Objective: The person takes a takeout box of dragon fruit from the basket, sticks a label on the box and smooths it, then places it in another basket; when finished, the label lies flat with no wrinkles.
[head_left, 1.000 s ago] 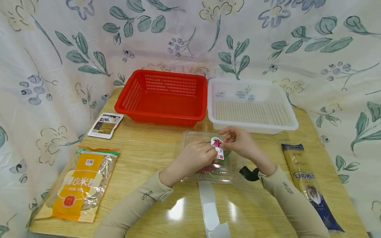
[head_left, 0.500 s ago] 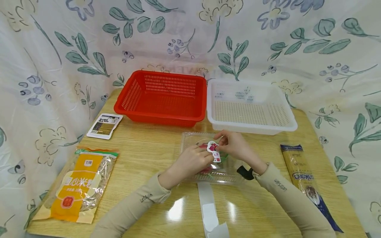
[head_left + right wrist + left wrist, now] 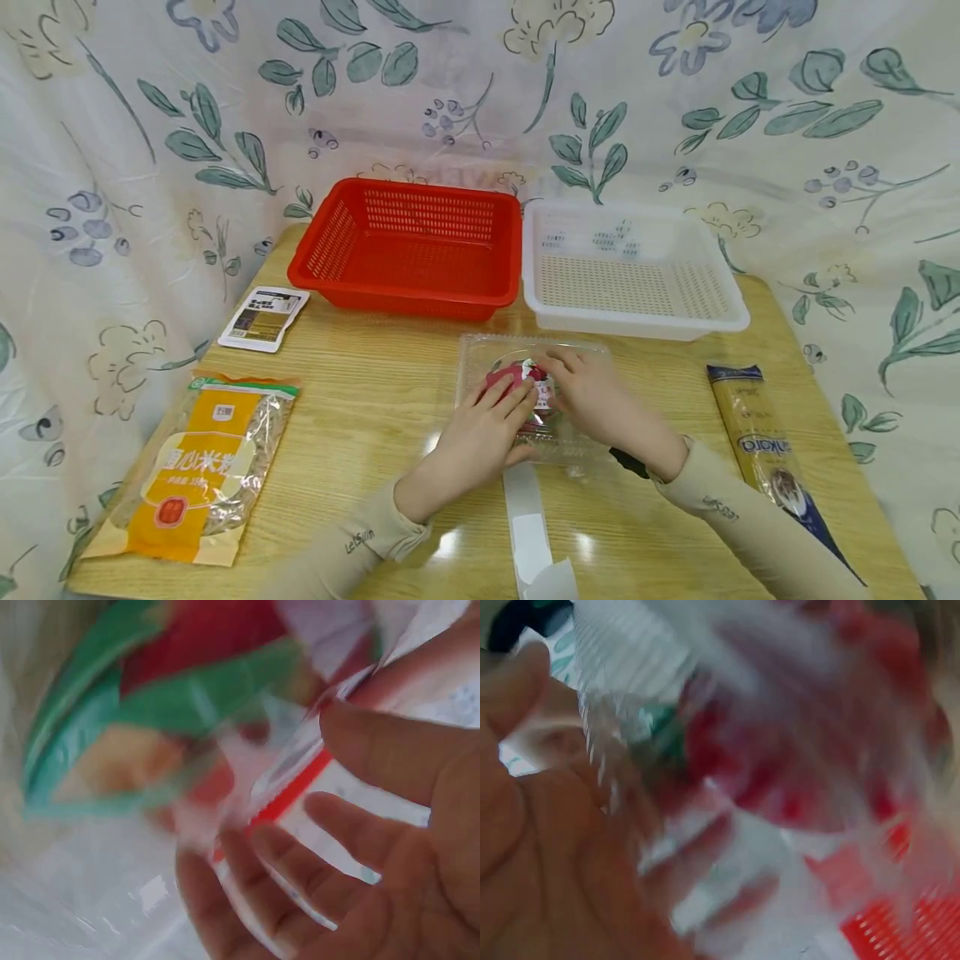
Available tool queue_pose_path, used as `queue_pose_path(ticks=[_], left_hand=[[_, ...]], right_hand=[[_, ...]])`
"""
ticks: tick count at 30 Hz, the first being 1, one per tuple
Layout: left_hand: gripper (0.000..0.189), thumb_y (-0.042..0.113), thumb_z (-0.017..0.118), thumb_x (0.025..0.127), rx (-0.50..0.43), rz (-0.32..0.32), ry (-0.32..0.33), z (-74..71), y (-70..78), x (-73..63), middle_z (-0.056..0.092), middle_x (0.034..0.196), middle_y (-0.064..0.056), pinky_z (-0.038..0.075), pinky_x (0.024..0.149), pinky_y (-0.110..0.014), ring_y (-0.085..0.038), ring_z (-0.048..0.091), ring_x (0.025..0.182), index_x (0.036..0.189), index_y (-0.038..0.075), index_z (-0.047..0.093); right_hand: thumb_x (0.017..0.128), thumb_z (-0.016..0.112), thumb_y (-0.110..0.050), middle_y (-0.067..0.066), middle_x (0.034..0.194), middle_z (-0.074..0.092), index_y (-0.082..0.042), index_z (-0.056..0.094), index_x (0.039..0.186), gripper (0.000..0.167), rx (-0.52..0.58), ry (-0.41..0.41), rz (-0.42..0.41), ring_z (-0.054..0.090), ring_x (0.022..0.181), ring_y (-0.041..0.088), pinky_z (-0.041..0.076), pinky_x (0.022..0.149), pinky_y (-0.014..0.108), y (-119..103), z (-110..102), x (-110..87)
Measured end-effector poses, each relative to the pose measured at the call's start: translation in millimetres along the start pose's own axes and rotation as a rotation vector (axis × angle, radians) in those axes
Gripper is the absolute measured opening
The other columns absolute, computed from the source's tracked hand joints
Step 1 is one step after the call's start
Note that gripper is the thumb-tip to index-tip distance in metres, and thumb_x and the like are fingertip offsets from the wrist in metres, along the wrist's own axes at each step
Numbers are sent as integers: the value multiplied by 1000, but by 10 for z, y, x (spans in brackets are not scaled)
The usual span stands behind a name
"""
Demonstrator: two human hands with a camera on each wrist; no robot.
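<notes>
A lidded clear plastic box (image 3: 471, 358) holds a dragon fruit (image 3: 506, 371), red with green tips. A white label sticker (image 3: 542, 395) with a pink fruit picture lies on the lid. My left hand (image 3: 480, 433) rests on the lid from the left, fingers extended over the sticker's edge. From the right, my right hand (image 3: 596, 400) is laid against the lid with its fingertips at the sticker. Seen from the right wrist, the fingers of that hand (image 3: 300, 877) are spread and loosely bent by the box. Blurred red fruit (image 3: 795, 765) shows through the plastic in the left wrist view.
A pale label backing strip (image 3: 528, 533) lies in front of the box. Behind stand a red basket (image 3: 405, 300) and a white basket (image 3: 637, 321). A noodle bag (image 3: 198, 467) and a small white packet (image 3: 262, 319) lie left, a pasta packet (image 3: 761, 442) right.
Both hands were pinching the sticker just above the lid. The sticker has come down onto the lid, and the fingers have straightened and flattened over it.
</notes>
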State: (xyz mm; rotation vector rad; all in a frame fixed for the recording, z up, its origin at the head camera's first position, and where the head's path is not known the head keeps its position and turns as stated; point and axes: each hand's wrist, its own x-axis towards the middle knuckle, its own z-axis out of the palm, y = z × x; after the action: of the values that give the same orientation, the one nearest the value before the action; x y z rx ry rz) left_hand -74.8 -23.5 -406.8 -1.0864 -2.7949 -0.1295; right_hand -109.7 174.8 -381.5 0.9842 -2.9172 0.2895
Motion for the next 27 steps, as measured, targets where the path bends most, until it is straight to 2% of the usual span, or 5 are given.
queue_pose_path(ticks=[4,11,15,20,27], left_hand=[[60,52,49,95,-19,-104,56,90,34,29,50,147,0,38,111,-45,-24,45,136,142,15,50],[46,44,48,99,-107,-294,165,215,41,136,53,144,-2,39,107,-46,-28,49,133,138,22,55],[50,49,48,97,-181,-389,126,258,-16,123,46,150,-6,28,115,-56,-32,35,144,141,26,51],[65,53,52,94,-383,-464,79,293,-146,22,22,161,-9,12,117,-64,-32,13,151,149,22,39],[82,44,54,96,-772,-568,74,367,-282,-157,17,162,-13,-1,110,-75,-40,14,148,157,19,6]], right_hand=[[94,62,-25,24,144,47,-2,48,141,54,1,-30,14,46,129,47,40,106,58,-52,85,-189],[101,48,-31,28,154,28,-9,38,148,53,112,19,308,16,143,53,22,106,74,-102,284,-299],[102,45,-31,31,157,14,-8,34,150,54,215,71,434,8,144,55,17,107,75,-70,389,-343],[102,47,-27,21,162,-4,-8,20,155,62,506,172,510,4,144,54,16,107,75,30,528,-498],[102,44,-17,18,163,-1,-11,1,157,70,884,291,632,4,148,46,9,117,64,65,656,-663]])
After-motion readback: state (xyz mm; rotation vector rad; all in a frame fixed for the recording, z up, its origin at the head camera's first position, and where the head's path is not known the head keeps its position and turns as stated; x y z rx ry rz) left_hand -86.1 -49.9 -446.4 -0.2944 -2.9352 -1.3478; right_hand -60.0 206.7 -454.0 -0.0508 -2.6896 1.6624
